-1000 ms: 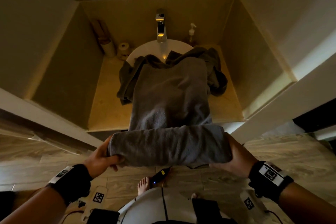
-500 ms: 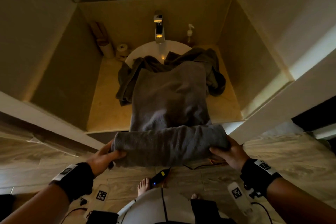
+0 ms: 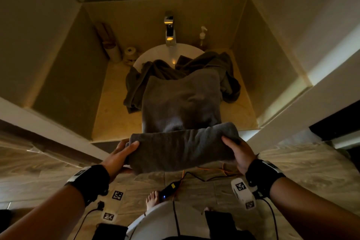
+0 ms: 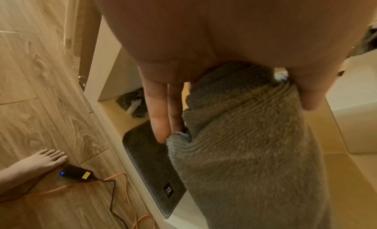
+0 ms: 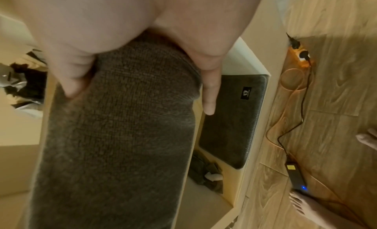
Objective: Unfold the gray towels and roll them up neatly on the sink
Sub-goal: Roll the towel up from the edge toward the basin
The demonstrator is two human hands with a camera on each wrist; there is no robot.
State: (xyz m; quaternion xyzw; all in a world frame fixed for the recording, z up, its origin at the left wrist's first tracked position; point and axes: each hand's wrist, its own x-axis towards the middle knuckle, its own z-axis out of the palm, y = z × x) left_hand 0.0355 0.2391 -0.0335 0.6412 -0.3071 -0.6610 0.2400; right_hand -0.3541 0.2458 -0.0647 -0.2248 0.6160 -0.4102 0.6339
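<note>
A gray towel (image 3: 181, 103) lies lengthwise over the counter (image 3: 113, 121) and the white sink (image 3: 155, 52). Its near end is rolled into a thick roll (image 3: 181, 148) that hangs off the counter's front edge. My left hand (image 3: 120, 156) grips the roll's left end, thumb on top and fingers under it; in the left wrist view the roll (image 4: 244, 143) sits in my palm. My right hand (image 3: 237, 152) grips the right end the same way, and the roll (image 5: 122, 119) fills the right wrist view. A second, crumpled gray towel (image 3: 228, 76) lies under the first, across the basin.
A faucet (image 3: 169, 29) and a soap pump (image 3: 203, 36) stand behind the basin, paper rolls (image 3: 130, 53) at the back left. Niche walls close in both sides. On the wood floor lie a power adapter (image 3: 169, 189) with orange cable, my bare foot (image 3: 153, 199) and a dark mat (image 4: 151, 164).
The roll has gone up and forward toward the counter edge, taking in more towel. Both hands shifted their hold further round its ends.
</note>
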